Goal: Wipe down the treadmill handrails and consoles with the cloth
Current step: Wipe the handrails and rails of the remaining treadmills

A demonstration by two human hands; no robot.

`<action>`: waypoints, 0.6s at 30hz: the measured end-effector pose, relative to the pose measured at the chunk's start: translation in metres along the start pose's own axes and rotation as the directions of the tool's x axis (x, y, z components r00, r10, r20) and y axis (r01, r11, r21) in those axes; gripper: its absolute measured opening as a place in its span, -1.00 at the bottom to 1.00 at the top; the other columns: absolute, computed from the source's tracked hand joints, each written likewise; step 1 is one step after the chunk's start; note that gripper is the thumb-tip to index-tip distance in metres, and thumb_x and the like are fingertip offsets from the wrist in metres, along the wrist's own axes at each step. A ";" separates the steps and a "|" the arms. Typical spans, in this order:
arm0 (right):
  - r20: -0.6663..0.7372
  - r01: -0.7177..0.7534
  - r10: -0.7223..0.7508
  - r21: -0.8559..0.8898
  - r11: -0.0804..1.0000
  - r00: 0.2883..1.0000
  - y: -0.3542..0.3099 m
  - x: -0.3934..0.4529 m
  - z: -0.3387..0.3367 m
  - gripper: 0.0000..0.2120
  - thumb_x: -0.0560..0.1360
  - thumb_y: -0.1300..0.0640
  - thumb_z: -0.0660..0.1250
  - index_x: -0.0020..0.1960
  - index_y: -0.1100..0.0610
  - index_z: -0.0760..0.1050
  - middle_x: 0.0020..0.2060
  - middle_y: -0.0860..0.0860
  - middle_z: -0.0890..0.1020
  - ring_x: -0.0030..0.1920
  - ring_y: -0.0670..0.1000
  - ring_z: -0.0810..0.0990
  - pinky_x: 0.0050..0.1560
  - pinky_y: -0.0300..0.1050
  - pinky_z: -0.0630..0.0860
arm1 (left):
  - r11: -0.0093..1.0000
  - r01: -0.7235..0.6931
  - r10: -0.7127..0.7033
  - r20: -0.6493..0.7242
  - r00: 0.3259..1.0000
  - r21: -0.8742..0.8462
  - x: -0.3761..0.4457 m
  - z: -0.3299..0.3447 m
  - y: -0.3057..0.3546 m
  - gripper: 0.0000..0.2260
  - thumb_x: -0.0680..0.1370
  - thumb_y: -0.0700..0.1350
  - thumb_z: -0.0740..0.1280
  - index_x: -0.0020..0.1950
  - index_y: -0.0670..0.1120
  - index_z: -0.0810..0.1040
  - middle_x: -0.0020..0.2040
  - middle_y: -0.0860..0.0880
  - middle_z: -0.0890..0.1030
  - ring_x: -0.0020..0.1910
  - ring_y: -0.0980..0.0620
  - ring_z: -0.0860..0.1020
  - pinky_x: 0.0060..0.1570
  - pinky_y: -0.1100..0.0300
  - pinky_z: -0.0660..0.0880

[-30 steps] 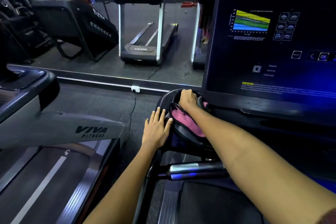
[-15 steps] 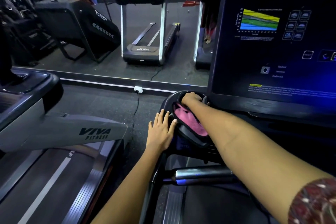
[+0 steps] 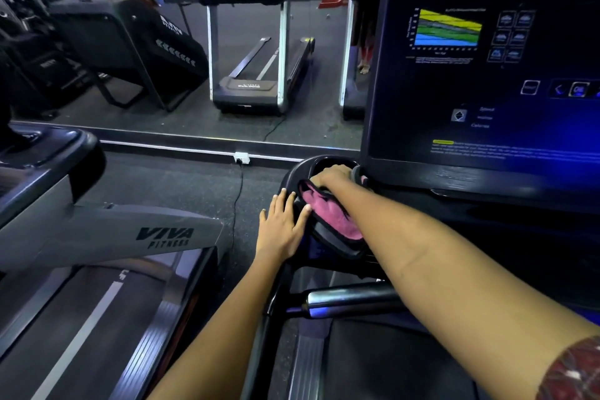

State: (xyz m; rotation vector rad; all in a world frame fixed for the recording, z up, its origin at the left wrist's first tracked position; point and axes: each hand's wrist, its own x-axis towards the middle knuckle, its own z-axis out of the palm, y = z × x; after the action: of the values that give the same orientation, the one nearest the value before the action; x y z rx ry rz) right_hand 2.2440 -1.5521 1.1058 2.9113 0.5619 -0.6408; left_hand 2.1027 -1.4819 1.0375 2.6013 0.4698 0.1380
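Draping over console cupholder rim (image 3: 292,178), pink cloth (image 3: 328,214), black-edged.

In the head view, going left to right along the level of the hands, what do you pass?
Grey VIVA FITNESS treadmill arm → black power cable on the floor → left hand flat on the console's left edge → pink cloth → right hand on the cloth in the cup holder → lit console screen.
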 end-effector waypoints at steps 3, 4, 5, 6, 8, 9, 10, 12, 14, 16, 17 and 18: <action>-0.136 0.049 -0.033 0.121 0.991 0.990 0.006 -0.011 0.008 -0.48 0.51 -0.18 0.14 0.26 0.17 0.49 0.24 0.16 0.53 0.25 0.18 0.49 0.24 -0.01 0.41 | 1.000 0.002 -0.002 -0.006 1.000 -0.004 0.001 0.000 -0.001 -0.44 0.61 0.20 -0.03 0.53 -0.06 0.14 0.56 -0.02 0.05 0.54 0.03 -0.02 0.47 -0.07 0.00; -0.188 0.083 -0.055 0.144 0.986 0.981 0.008 -0.017 0.011 -0.51 0.50 -0.15 0.18 0.23 0.19 0.51 0.21 0.18 0.55 0.23 0.20 0.50 0.23 0.00 0.41 | 1.000 0.001 -0.001 -0.008 1.000 -0.009 0.001 0.000 -0.001 -0.45 0.61 0.20 -0.03 0.53 -0.05 0.15 0.56 -0.02 0.06 0.54 0.02 -0.02 0.47 -0.07 0.00; -0.231 0.117 -0.082 0.144 0.983 0.970 0.010 -0.023 0.014 -0.55 0.49 -0.10 0.21 0.20 0.21 0.52 0.18 0.19 0.56 0.21 0.21 0.51 0.21 0.01 0.41 | 1.000 -0.003 0.003 -0.012 1.000 -0.013 0.001 0.000 -0.001 -0.44 0.60 0.21 -0.03 0.52 -0.05 0.16 0.56 -0.03 0.06 0.54 0.02 -0.01 0.47 -0.07 0.00; -0.261 0.151 -0.112 0.136 0.979 0.959 0.012 -0.030 0.016 -0.59 0.49 -0.06 0.24 0.17 0.22 0.53 0.16 0.19 0.57 0.20 0.22 0.51 0.19 0.02 0.41 | 1.000 -0.008 0.008 -0.016 1.000 -0.016 0.000 0.000 -0.001 -0.43 0.60 0.22 -0.02 0.52 -0.05 0.17 0.56 -0.03 0.07 0.54 0.01 -0.01 0.47 -0.07 0.01; -0.301 0.206 -0.158 0.135 0.969 0.940 0.018 -0.042 0.023 -0.61 0.49 -0.07 0.29 0.12 0.21 0.56 0.16 0.18 0.55 0.20 0.25 0.47 0.18 0.03 0.38 | 1.000 -0.017 0.017 -0.005 1.000 -0.017 -0.001 -0.001 -0.001 -0.39 0.58 0.26 0.00 0.52 -0.06 0.16 0.56 -0.04 0.07 0.54 0.00 0.00 0.47 -0.06 0.00; -0.305 0.212 -0.164 0.132 0.968 0.938 0.020 -0.047 0.026 -0.60 0.49 -0.08 0.29 0.14 0.21 0.54 0.18 0.18 0.52 0.22 0.26 0.44 0.21 0.06 0.35 | 1.000 -0.021 0.021 0.008 1.000 -0.017 -0.001 -0.002 0.000 -0.34 0.56 0.31 0.00 0.53 -0.07 0.15 0.56 -0.05 0.06 0.54 0.00 -0.01 0.47 -0.05 -0.01; -0.309 0.206 -0.165 0.106 0.973 0.937 0.021 -0.050 0.029 -0.58 0.50 -0.07 0.28 0.20 0.21 0.52 0.22 0.18 0.48 0.24 0.27 0.41 0.24 0.07 0.32 | 1.000 -0.023 0.024 0.016 1.000 -0.021 -0.002 -0.003 0.000 -0.27 0.51 0.38 -0.04 0.53 -0.07 0.15 0.56 -0.05 0.06 0.54 0.00 -0.01 0.48 -0.04 -0.02; -0.305 0.169 -0.154 0.022 0.985 0.940 0.017 -0.053 0.031 -0.62 0.55 0.02 0.21 0.27 0.21 0.46 0.27 0.18 0.43 0.27 0.24 0.37 0.28 0.07 0.28 | 0.999 -0.025 0.025 0.012 1.000 -0.043 -0.004 -0.005 0.000 -0.15 0.41 0.43 -0.17 0.52 -0.09 0.16 0.56 -0.05 0.06 0.54 0.00 -0.02 0.48 -0.02 -0.03; -0.295 0.136 -0.130 0.001 0.991 0.947 0.010 -0.051 0.029 -0.67 0.57 0.12 0.17 0.28 0.20 0.46 0.26 0.18 0.44 0.27 0.21 0.38 0.29 0.06 0.27 | 0.998 -0.029 0.029 -0.007 1.000 -0.056 -0.004 -0.005 0.000 -0.16 0.41 0.39 -0.19 0.52 -0.10 0.18 0.56 -0.06 0.07 0.54 0.00 -0.02 0.48 -0.01 -0.03; -0.290 0.140 -0.119 0.053 0.989 0.950 0.008 -0.047 0.023 -0.69 0.57 0.17 0.16 0.27 0.22 0.46 0.26 0.20 0.46 0.28 0.22 0.39 0.30 0.08 0.28 | 0.998 -0.034 0.033 -0.012 0.999 -0.052 -0.006 -0.005 0.001 -0.17 0.41 0.38 -0.19 0.51 -0.11 0.19 0.55 -0.06 0.09 0.54 0.00 -0.01 0.48 0.01 -0.04; -0.288 0.151 -0.116 0.103 0.983 0.951 0.008 -0.044 0.021 -0.69 0.57 0.18 0.16 0.26 0.23 0.46 0.26 0.21 0.46 0.28 0.23 0.40 0.29 0.08 0.29 | 0.998 -0.037 0.036 -0.015 0.999 -0.045 -0.006 -0.005 0.001 -0.15 0.40 0.40 -0.20 0.51 -0.11 0.19 0.55 -0.06 0.09 0.54 0.01 -0.01 0.48 0.01 -0.03; -0.287 0.165 -0.115 0.153 0.974 0.951 0.009 -0.041 0.020 -0.70 0.57 0.19 0.15 0.25 0.24 0.46 0.25 0.22 0.47 0.27 0.24 0.41 0.27 0.07 0.31 | 0.998 -0.040 0.040 -0.018 0.999 -0.040 -0.006 -0.005 0.001 -0.15 0.41 0.40 -0.19 0.51 -0.11 0.19 0.55 -0.06 0.10 0.54 0.01 0.00 0.48 0.01 -0.03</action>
State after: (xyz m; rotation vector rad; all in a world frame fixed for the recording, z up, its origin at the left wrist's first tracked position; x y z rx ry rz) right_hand 2.2051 -1.5777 1.1052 3.1749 0.7879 -0.3087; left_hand 2.0964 -1.4826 1.0418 2.5727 0.4167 0.1813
